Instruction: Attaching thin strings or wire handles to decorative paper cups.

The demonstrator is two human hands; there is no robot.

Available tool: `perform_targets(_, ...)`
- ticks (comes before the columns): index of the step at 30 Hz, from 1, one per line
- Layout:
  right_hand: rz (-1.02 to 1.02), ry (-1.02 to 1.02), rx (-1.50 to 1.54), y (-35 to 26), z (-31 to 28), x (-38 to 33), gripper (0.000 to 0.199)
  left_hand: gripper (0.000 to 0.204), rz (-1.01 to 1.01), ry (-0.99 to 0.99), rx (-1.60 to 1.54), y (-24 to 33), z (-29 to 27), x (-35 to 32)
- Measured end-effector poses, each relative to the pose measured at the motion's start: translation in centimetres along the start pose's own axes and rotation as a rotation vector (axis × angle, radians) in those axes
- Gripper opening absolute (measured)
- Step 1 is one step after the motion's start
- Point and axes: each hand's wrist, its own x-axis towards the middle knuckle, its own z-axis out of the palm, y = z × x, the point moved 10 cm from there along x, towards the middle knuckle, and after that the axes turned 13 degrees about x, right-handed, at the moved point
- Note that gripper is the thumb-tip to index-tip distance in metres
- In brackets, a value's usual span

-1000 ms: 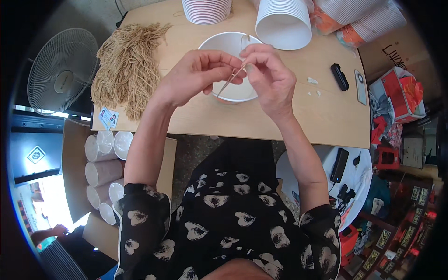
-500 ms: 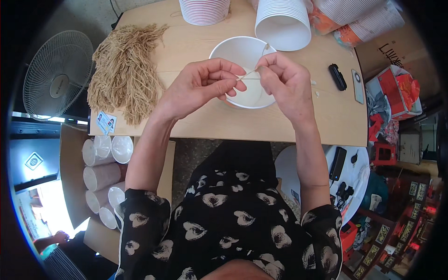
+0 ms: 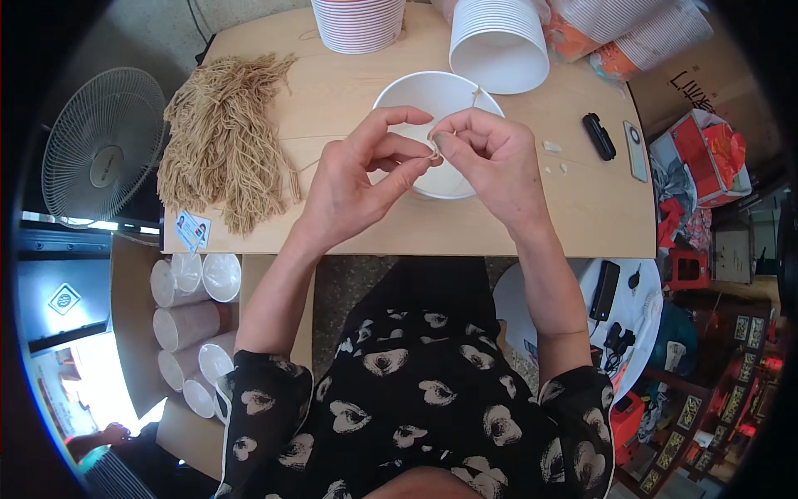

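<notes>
**Hands meet over a white cup**

The left hand and right hand pinch a thin tan string between their fingertips, just above the white paper cup on the wooden table. A heap of tan strings lies to the left.

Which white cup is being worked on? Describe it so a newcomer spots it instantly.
Start at the wooden table, with the tan string bundle on its left part. At the table's middle, the left hand and right hand meet over the single white cup. Unlike the cup stacks behind it, it stands alone, mouth up.
</notes>
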Motion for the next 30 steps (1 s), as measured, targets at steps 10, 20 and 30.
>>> perform_targets(10, 0.079, 0.005, -0.198, -0.3, 0.3, -0.7, 0.006, 0.021, 0.222, 0.272, 0.378, 2.0, -0.3, -1.0)
perform_targets(20, -0.03, -0.005, -0.112, -1.1, -0.1, -0.7, 0.012, 0.016, -0.175, 0.1, -0.042, -1.5, -0.3, -0.7)
perform_targets(30, -0.33, 0.161, -0.306, -3.1, -1.5, -0.8, 0.011, 0.016, -0.386, -0.156, -0.364, -3.8, 0.6, -0.5)
